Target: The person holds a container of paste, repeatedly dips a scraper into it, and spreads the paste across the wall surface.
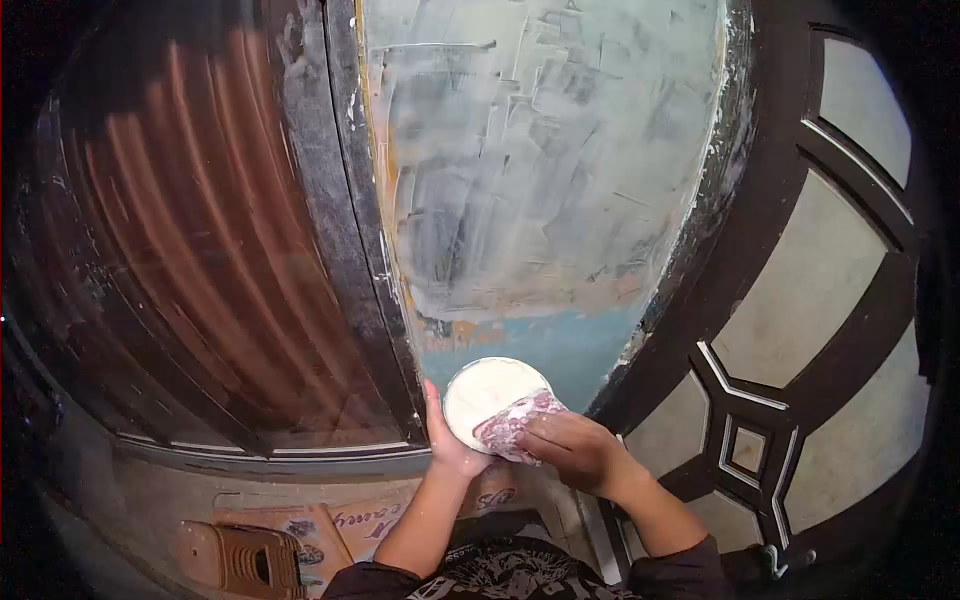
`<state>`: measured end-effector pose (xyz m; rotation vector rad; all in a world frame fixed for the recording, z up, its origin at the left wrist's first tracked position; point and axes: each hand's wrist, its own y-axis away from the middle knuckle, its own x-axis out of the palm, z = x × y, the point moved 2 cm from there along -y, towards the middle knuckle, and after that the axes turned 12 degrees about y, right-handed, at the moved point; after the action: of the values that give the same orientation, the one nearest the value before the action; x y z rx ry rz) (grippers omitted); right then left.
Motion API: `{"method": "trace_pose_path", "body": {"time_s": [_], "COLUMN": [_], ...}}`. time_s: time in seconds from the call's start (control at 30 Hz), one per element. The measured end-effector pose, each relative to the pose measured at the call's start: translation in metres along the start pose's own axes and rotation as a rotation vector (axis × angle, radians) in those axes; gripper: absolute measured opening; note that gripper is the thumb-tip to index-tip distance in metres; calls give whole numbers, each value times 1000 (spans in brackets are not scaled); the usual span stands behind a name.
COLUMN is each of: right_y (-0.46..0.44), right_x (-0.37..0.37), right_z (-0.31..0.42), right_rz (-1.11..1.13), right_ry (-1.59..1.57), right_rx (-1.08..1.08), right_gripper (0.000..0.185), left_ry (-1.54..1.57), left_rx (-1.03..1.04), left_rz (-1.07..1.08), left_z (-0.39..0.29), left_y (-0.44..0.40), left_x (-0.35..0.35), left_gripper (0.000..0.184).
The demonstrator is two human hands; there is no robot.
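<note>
A round white tub [490, 392] with a creamy white filling sits low in the middle of the view. My left hand [455, 450] grips it from the left and below, thumb along its side. In my right hand [578, 452] is a pinkish cloth [512, 425] smeared with white. The cloth lies over the tub's near right rim, partly hidden by my fingers. Beyond the tub stands a wall panel [550, 170] coated unevenly with pale grey-white streaks. Bluish paint [560, 345] shows along its lower part.
A dark-framed window with a brown curtain [200, 200] is on the left. To the right stands a dark door with pale panels [810, 270]. Printed cardboard [350, 520] lies on the floor near a brown plastic stool [240, 560].
</note>
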<state>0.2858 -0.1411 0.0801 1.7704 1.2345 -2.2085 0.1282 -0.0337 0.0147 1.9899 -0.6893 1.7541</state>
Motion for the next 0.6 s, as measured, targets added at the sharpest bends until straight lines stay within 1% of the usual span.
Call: {"method": "trace_pose_path", "body": {"time_s": [0.13, 0.27, 0.37, 0.43, 0.5, 0.53, 0.6], "right_y": [3, 5, 6, 5, 4, 5, 6], "right_x": [0, -5, -3, -5, -8, -7, -9], "right_z": [-2, -2, -3, -3, -3, -5, -7], "right_rz": [-41, -16, 12, -2, -54, -32, -57], "right_ry": [50, 62, 64, 63, 75, 59, 73], "right_rx": [4, 18, 10, 10, 38, 24, 18], "right_gripper": [42, 42, 40, 39, 38, 39, 40], "left_ry": [70, 29, 17, 24, 35, 78, 60], "left_rx": [-36, -28, -34, -21, -29, -48, -37], "left_rz": [54, -2, 11, -4, 39, 57, 47], "left_z": [0, 2, 3, 4, 4, 5, 6], "left_y": [-2, 0, -1, -3, -3, -6, -7], "left_x": [2, 10, 11, 10, 11, 6, 7], "left_gripper": [103, 104, 105, 105, 105, 105, 105]}}
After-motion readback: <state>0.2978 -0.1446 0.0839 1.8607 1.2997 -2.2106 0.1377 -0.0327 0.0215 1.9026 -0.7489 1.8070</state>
